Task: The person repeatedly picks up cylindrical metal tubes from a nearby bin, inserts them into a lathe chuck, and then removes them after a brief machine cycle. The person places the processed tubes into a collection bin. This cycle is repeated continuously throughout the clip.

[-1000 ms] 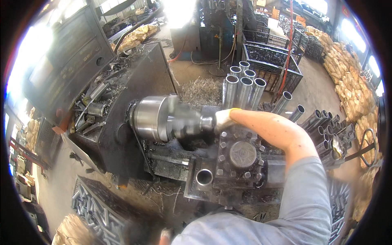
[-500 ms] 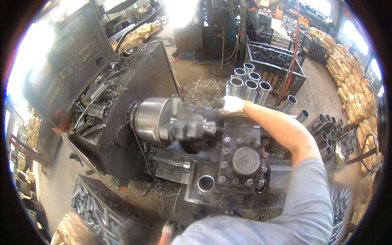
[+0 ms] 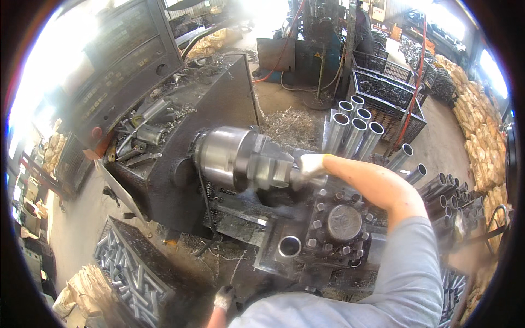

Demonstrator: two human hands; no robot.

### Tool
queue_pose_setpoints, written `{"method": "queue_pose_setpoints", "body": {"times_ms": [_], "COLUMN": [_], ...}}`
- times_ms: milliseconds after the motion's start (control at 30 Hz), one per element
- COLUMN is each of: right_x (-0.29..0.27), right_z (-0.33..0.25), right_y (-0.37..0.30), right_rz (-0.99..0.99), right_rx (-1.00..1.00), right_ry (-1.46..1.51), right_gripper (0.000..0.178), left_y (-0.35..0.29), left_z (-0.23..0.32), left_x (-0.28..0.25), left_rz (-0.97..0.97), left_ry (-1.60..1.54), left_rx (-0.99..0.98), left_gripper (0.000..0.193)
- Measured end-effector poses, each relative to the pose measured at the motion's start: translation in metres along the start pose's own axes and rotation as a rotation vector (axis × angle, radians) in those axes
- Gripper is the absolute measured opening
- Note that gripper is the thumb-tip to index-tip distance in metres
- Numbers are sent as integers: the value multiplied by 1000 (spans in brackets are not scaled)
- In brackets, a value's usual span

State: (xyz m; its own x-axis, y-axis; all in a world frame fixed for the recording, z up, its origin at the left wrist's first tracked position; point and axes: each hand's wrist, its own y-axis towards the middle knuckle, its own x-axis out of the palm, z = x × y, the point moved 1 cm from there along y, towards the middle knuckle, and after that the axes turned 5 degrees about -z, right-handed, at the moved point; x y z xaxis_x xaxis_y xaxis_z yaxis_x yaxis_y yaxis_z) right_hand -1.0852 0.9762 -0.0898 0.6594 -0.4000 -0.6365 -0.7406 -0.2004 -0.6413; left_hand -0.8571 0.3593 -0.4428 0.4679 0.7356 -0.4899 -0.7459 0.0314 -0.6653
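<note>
My right hand (image 3: 313,165), in a white glove, reaches across the lathe to the end of the chuck jaws (image 3: 270,167). Its fingers look curled, and whatever they grip is hidden and smeared. The large steel chuck (image 3: 223,156) is bright, its jaws blurred. Just below my right forearm sits the tool post (image 3: 344,222), round-topped with several bolts around it. A short steel tube (image 3: 289,247) stands upright on the carriage to its left. Low in the view, my left hand (image 3: 224,297), gloved with dark fingertips, is closed beside the dark front of the machine; what it holds is unclear.
Several steel tubes (image 3: 354,130) stand upright behind the tool post, with more tubes (image 3: 445,199) at the right. A bin of cut tubes (image 3: 128,273) is at lower left. Black crates (image 3: 385,93) and stacked sacks (image 3: 481,136) lie beyond. Metal shavings (image 3: 290,128) cover the floor behind.
The view has shifted, so the machine appears farther right. My right hand has come lower, closer to the jaws' end. More of my left hand shows.
</note>
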Motion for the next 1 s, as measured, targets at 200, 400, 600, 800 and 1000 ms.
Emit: {"method": "queue_pose_setpoints", "body": {"times_ms": [200,400,600,800,1000], "right_x": [17,59,200,311,399], "right_z": [-13,-113,-258,-226,-150], "right_y": [-77,-195,-198,-118,-76], "right_rz": [438,864,885,623,460], "right_rx": [152,356,179,294,99], "right_ry": [-666,-611,-117,439,786], "right_gripper": [32,47,67,95,75], "left_y": [-5,-34,-110,-110,-77], "left_z": [62,188,303,312,276], "left_x": [-31,-92,-62,-25,-3], "left_rz": [-59,-107,-901,-779,-921], "left_ry": [61,-26,-932,-978,-1028], "left_rx": [174,550,876,367,162], "left_gripper": [41,44,79,47,49]}}
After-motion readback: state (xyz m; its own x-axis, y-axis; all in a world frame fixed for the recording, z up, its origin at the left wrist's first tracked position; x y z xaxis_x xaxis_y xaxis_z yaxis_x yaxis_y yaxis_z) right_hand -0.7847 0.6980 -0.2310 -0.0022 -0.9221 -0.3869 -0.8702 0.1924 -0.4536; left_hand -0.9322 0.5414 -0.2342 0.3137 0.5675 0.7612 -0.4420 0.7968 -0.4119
